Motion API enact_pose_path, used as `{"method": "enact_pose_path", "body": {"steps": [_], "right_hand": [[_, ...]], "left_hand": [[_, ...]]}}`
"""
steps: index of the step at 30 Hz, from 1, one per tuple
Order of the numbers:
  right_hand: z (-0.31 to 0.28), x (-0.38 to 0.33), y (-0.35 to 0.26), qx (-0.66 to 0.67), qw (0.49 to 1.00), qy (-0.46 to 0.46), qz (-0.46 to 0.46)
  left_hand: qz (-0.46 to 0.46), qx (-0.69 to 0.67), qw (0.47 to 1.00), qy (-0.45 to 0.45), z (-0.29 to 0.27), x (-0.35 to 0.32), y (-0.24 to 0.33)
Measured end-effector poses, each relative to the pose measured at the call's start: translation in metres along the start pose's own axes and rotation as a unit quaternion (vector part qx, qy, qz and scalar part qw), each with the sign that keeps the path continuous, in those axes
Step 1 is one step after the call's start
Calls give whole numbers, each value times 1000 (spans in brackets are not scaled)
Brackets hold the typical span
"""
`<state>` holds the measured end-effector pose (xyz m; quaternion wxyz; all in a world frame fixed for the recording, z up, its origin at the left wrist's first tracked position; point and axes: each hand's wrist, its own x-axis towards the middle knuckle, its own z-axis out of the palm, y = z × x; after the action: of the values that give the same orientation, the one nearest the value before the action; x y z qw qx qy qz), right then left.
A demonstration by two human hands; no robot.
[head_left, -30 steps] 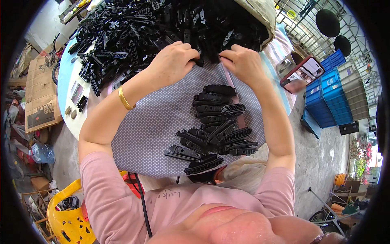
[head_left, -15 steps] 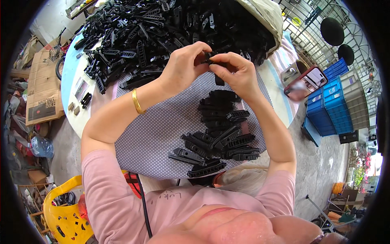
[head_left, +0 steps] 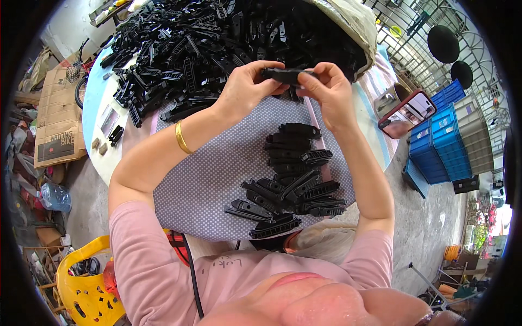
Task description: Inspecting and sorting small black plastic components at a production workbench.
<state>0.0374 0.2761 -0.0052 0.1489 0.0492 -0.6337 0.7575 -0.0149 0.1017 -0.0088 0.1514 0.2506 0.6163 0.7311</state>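
Between my two hands is a long black plastic part, held level above the table. My left hand, with a gold bangle at its wrist, pinches one end between thumb and fingers. The other end is pinched by my right hand. Just beyond them lies a big heap of similar black plastic parts, many with ladder-like slots. Closer to me, below my hands, several more black parts are laid in an overlapping group on the dotted grey tablecloth.
A pale sack with a dark inside opens at the heap's right. A phone leans against a metallic cylinder at the table's right edge. Blue crates stand beyond it. A yellow chair is at lower left.
The black part has turned from pointing toward me to lying crosswise. My hands have moved apart to its two ends, the right one shifting outward.
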Motion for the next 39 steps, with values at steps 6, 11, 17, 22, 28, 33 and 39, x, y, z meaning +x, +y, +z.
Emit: {"method": "enact_pose_path", "body": {"steps": [6,11,17,22,28,33,39], "right_hand": [[5,-3,6,-199,978,28,-49],[7,-7,5,-278,951,37,-132],[-5,3,-9,-436,846,12,-307],[-16,5,-1,-376,906,-140,-138],[-6,-1,-8,-431,874,-92,-202],[-7,-2,-8,-450,869,-73,-191],[-27,17,-6,-164,985,-46,-6]], "left_hand": [[52,138,989,-12,-2,-1,-1],[38,132,990,-32,-2,-2,10],[136,208,966,-74,-10,6,11],[133,293,943,-77,-7,2,16],[152,320,932,-82,-8,-2,19],[147,262,949,-97,-10,3,17],[-5,243,960,-135,-7,-1,7]]}}
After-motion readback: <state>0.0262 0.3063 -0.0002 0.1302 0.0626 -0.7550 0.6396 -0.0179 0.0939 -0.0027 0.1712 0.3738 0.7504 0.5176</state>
